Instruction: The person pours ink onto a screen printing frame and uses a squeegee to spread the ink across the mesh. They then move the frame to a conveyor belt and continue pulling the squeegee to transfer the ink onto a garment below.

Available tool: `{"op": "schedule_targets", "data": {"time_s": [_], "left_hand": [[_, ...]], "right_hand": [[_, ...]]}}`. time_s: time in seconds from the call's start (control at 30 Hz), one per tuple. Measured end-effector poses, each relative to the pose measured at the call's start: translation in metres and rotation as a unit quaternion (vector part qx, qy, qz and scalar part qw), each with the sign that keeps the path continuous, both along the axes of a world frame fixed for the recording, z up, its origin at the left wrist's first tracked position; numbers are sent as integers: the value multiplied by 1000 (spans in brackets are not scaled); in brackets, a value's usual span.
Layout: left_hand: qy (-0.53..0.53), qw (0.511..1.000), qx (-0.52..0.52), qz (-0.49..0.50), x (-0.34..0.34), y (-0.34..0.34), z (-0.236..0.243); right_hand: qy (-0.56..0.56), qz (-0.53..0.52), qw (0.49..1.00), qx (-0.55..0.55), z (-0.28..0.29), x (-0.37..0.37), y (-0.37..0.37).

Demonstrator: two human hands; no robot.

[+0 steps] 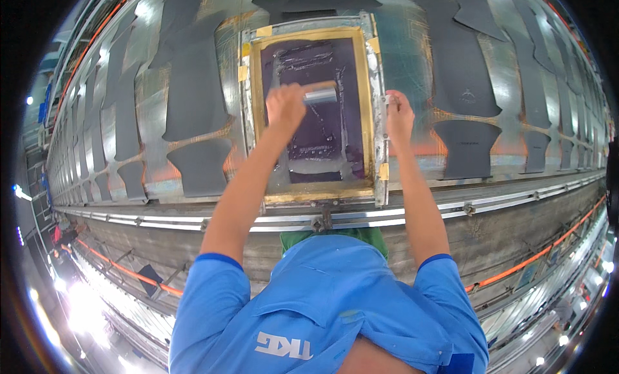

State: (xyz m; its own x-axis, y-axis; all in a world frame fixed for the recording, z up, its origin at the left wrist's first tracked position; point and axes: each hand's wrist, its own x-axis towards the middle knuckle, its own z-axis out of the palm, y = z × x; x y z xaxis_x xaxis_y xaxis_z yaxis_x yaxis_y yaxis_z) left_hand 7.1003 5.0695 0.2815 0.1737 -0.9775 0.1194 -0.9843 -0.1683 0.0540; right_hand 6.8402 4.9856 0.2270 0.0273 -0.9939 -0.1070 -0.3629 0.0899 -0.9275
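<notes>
A screen-printing frame (378, 142) lies flat on the long table in front of me. Its border is taped in yellow, and the dark purple mesh (313, 126) carries wet, shiny streaks of a clear paste. My left hand (285, 106) is closed round a squeegee (321, 94) with a wooden top edge and a pale blade, held over the middle of the mesh. The squeegee's left end is hidden in my fist. At the frame's right side, my right hand (400, 115) has its fingers curled on the outer edge; some fingertips are hard to see.
Dark grey cut fabric pieces (461, 71) lie in rows along the table to both sides, some with small prints. A metal rail (412, 217) with clamps runs along the near edge, between my body and the frame. Orange pipes (548, 248) run behind me.
</notes>
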Motion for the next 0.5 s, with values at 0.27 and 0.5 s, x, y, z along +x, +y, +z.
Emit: {"op": "schedule_targets", "data": {"time_s": [0.27, 0.5], "left_hand": [[98, 994, -48, -4, 3, 10, -4], [56, 998, 35, 7, 70, -128, 23]], "right_hand": [[15, 4, 1000, 3, 1, -3, -4], [13, 5, 1000, 26, 5, 1, -2]]}}
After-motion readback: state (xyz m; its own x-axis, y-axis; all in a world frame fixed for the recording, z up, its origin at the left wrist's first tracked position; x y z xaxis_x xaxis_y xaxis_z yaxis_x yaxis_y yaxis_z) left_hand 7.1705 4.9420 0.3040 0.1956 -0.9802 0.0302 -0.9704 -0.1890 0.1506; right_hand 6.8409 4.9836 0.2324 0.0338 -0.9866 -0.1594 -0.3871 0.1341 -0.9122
